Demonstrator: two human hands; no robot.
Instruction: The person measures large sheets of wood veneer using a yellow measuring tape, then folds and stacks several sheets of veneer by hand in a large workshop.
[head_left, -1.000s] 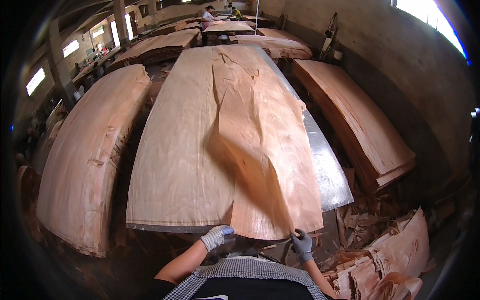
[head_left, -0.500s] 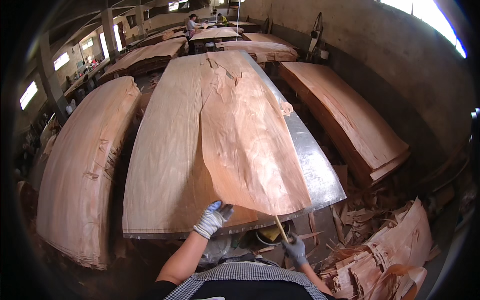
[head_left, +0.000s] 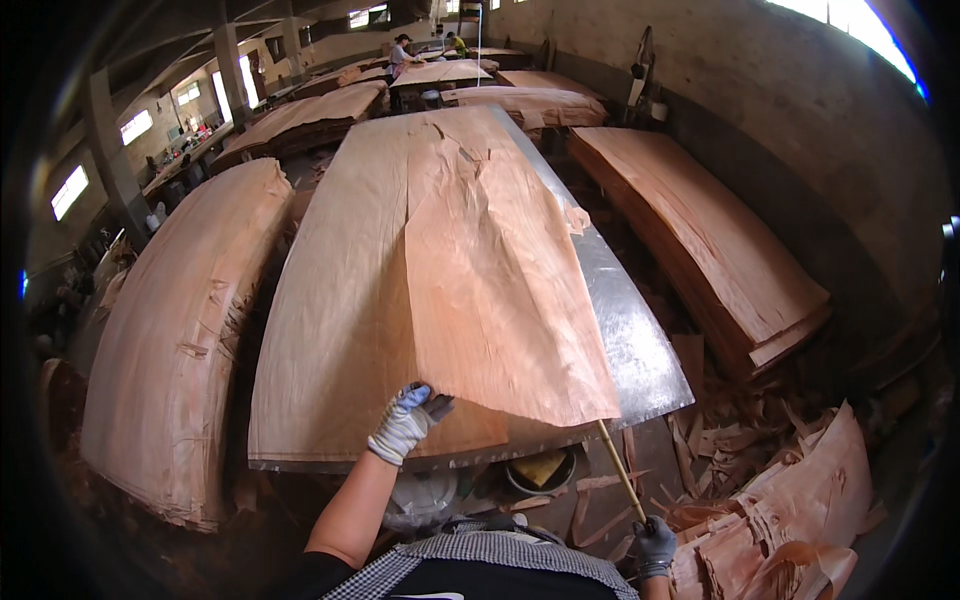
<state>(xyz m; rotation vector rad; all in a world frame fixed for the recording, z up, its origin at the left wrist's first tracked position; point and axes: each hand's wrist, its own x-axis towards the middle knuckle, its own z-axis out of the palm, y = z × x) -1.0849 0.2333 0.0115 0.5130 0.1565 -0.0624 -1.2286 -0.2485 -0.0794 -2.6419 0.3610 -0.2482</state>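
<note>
A loose, wrinkled strip of wood veneer (head_left: pixel 510 320) lies lengthwise over a wider pale veneer sheet (head_left: pixel 325 330). My left hand (head_left: pixel 408 425), in a white and blue glove, pinches the strip's near left corner and holds it raised. In a grey glove, my right hand (head_left: pixel 655 545) is closed around the lower end of a thin wooden stick (head_left: pixel 622 470). The stick's far end meets the strip's near right edge; whether it runs under the strip is hidden. Beneath the sheets is a shiny metal tabletop (head_left: pixel 645 350), bare along its right side.
Veneer stacks stand at left (head_left: pixel 165 340) and right (head_left: pixel 700 240). Torn veneer scraps (head_left: pixel 790 510) pile up at the lower right. A dark bucket (head_left: pixel 540 472) with something yellow inside sits below the table's near edge. Another person (head_left: pixel 402 55) stands at tables far back.
My right hand has moved right and down toward me, and more of the stick shows. The left hand has shifted slightly left and up, lifting the strip's corner, which now sits flatter and straighter.
</note>
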